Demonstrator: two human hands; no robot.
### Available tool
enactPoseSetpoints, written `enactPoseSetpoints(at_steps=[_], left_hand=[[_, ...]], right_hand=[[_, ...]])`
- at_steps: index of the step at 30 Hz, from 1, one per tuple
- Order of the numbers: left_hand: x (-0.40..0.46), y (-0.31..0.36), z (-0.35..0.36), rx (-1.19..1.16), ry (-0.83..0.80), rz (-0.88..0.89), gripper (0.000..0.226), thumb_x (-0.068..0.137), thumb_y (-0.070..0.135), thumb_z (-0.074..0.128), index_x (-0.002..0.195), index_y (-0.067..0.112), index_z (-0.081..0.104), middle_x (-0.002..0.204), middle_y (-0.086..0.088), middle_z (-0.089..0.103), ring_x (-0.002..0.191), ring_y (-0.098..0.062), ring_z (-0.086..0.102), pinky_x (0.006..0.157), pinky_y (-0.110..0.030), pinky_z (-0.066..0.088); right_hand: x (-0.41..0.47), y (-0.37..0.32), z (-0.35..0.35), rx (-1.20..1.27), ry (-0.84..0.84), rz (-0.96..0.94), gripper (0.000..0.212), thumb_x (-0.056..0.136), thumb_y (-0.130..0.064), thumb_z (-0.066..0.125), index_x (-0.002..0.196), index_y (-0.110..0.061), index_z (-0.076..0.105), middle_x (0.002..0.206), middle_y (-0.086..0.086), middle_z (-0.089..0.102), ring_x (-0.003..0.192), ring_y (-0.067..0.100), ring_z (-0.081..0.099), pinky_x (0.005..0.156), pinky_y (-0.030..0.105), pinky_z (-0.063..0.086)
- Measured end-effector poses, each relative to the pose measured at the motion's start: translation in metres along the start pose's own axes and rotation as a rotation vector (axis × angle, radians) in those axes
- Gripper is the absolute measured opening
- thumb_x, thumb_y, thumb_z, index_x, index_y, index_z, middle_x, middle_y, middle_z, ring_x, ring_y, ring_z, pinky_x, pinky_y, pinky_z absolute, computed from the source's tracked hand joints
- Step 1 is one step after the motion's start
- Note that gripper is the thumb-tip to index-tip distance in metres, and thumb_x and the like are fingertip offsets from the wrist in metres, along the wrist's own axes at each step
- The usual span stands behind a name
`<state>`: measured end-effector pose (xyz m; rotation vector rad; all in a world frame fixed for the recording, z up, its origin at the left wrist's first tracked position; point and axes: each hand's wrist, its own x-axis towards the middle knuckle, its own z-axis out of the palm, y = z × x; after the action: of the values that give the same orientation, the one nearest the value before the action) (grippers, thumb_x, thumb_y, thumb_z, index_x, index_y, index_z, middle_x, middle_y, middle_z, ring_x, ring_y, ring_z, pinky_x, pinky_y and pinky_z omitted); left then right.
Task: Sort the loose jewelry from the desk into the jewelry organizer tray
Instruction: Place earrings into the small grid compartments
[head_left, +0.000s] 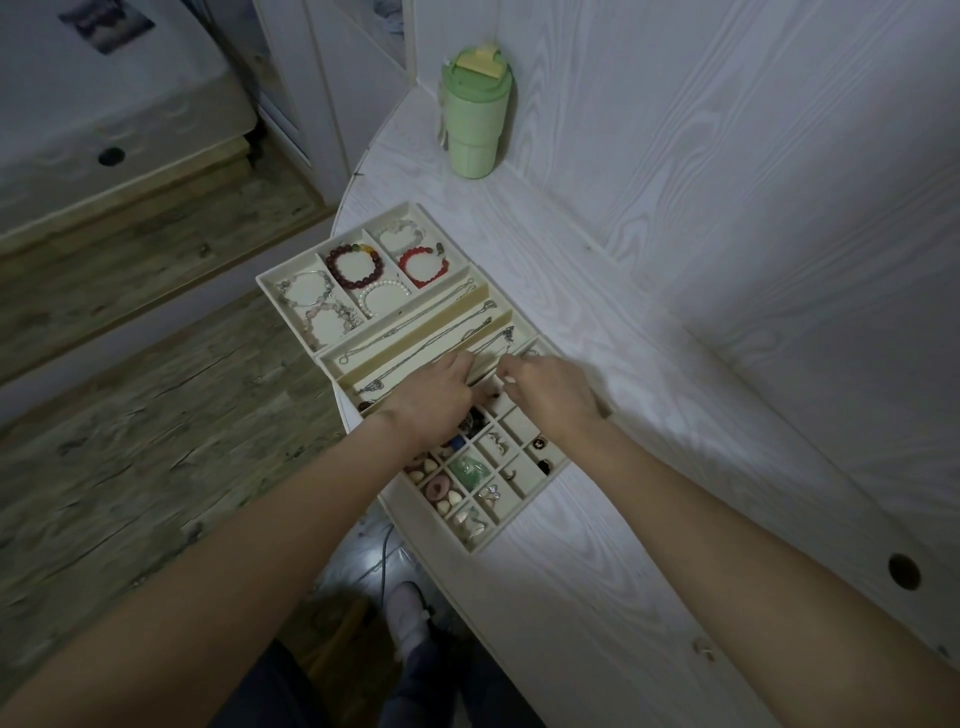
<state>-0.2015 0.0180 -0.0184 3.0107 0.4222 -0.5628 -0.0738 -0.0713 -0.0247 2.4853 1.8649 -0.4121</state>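
Head view: both hands, left hand (434, 397) and right hand (545, 392), hover over the organizer tray (519, 540), fingers curled around a thin necklace chain (483, 358) to lay it straight in its slot; can't tell how tight either grip is.

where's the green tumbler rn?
In the head view, the green tumbler stands upright at the far end of the desk, against the white wall panel, beyond the jewelry organizer tray and clear of both hands.

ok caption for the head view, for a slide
Both hands reach into the jewelry tray on the desk, a green cup behind.
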Motion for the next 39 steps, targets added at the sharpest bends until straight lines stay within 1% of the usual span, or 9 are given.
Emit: enactPoseSetpoints(at_steps=[6, 16, 21, 23, 25, 28, 32, 36, 39], left_hand=[[0.000, 0.002, -0.005, -0.034, 0.000, -0.011, 0.056, 0.089, 0.003, 0.047, 0.140, 0.023, 0.039, 0.125, -0.010, 0.033, 0.117, -0.023, 0.038, 0.083, -0.028, 0.041], [-0.001, 0.001, -0.006, -0.158, -0.009, -0.062, 0.052, 0.089, 0.005, 0.048, 0.137, 0.023, 0.045, 0.126, -0.009, 0.034, 0.120, -0.022, 0.035, 0.086, -0.026, 0.039], [-0.001, 0.000, -0.005, -0.181, -0.019, -0.072, 0.050, 0.091, 0.011, 0.047, 0.138, 0.027, 0.043, 0.126, -0.009, 0.034, 0.120, -0.022, 0.035, 0.082, -0.024, 0.036], [-0.001, 0.001, -0.005, -0.199, -0.026, -0.082, 0.049, 0.091, 0.012, 0.048, 0.137, 0.028, 0.045, 0.126, -0.008, 0.034, 0.120, -0.022, 0.035, 0.088, -0.027, 0.038], [-0.002, 0.002, -0.006, -0.210, -0.040, -0.087, 0.050, 0.091, 0.012, 0.048, 0.138, 0.029, 0.043, 0.124, -0.008, 0.035, 0.119, -0.022, 0.035, 0.087, -0.027, 0.038], [-0.003, 0.002, -0.007, -0.227, -0.043, -0.093, 0.053, 0.091, 0.012, 0.049, 0.140, 0.031, 0.040, 0.121, -0.008, 0.036, 0.117, -0.022, 0.036, 0.084, -0.026, 0.036], [-0.003, 0.003, -0.006, -0.272, -0.057, -0.127, 0.053, 0.090, 0.011, 0.051, 0.139, 0.029, 0.042, 0.118, -0.008, 0.036, 0.117, -0.022, 0.037, 0.076, -0.024, 0.030], [-0.001, 0.005, -0.004, -0.304, -0.075, -0.144, 0.052, 0.088, 0.009, 0.050, 0.137, 0.029, 0.045, 0.119, -0.009, 0.036, 0.117, -0.025, 0.037, 0.082, -0.029, 0.041], [0.000, 0.006, -0.006, -0.300, -0.085, -0.142, 0.054, 0.088, 0.008, 0.048, 0.137, 0.029, 0.044, 0.119, -0.009, 0.035, 0.118, -0.025, 0.036, 0.079, -0.029, 0.039]], right_hand=[[-0.002, -0.003, -0.005, -0.012, -0.039, 0.046, 0.019, 0.093, -0.021, 0.055, 0.109, -0.011, 0.053, 0.092, 0.005, 0.065, 0.079, 0.021, 0.061, 0.060, 0.028, 0.037], [0.009, -0.017, 0.003, -0.173, -0.060, 0.005, 0.013, 0.088, 0.001, 0.054, 0.085, -0.010, 0.061, 0.081, 0.004, 0.054, 0.066, 0.017, 0.050, 0.058, 0.026, 0.041], [0.015, -0.012, 0.009, -0.140, -0.049, -0.018, 0.020, 0.091, -0.019, 0.059, 0.073, -0.017, 0.051, 0.071, -0.001, 0.054, 0.059, 0.012, 0.055, 0.050, 0.024, 0.039], [0.014, -0.012, 0.009, -0.123, -0.045, -0.025, 0.018, 0.092, -0.024, 0.058, 0.076, -0.016, 0.058, 0.074, -0.002, 0.057, 0.061, 0.012, 0.057, 0.049, 0.024, 0.037], [0.012, -0.012, 0.008, -0.107, -0.045, -0.023, 0.008, 0.092, -0.016, 0.058, 0.087, -0.014, 0.064, 0.078, -0.001, 0.058, 0.067, 0.015, 0.058, 0.054, 0.026, 0.040], [0.006, -0.010, 0.008, -0.044, 0.004, 0.000, 0.013, 0.090, -0.007, 0.057, 0.099, -0.012, 0.066, 0.088, 0.003, 0.063, 0.079, 0.020, 0.062, 0.062, 0.030, 0.047], [0.000, -0.011, 0.008, 0.005, 0.034, 0.030, 0.018, 0.089, -0.001, 0.054, 0.102, -0.009, 0.065, 0.097, 0.007, 0.064, 0.082, 0.023, 0.063, 0.062, 0.030, 0.049], [0.002, -0.016, 0.006, -0.014, 0.008, 0.028, 0.020, 0.086, 0.007, 0.052, 0.098, -0.005, 0.062, 0.096, 0.010, 0.062, 0.083, 0.026, 0.062, 0.061, 0.030, 0.043], [0.002, -0.017, 0.006, -0.013, -0.003, 0.021, 0.024, 0.085, 0.009, 0.051, 0.102, -0.005, 0.061, 0.098, 0.011, 0.061, 0.087, 0.029, 0.063, 0.062, 0.032, 0.042]])
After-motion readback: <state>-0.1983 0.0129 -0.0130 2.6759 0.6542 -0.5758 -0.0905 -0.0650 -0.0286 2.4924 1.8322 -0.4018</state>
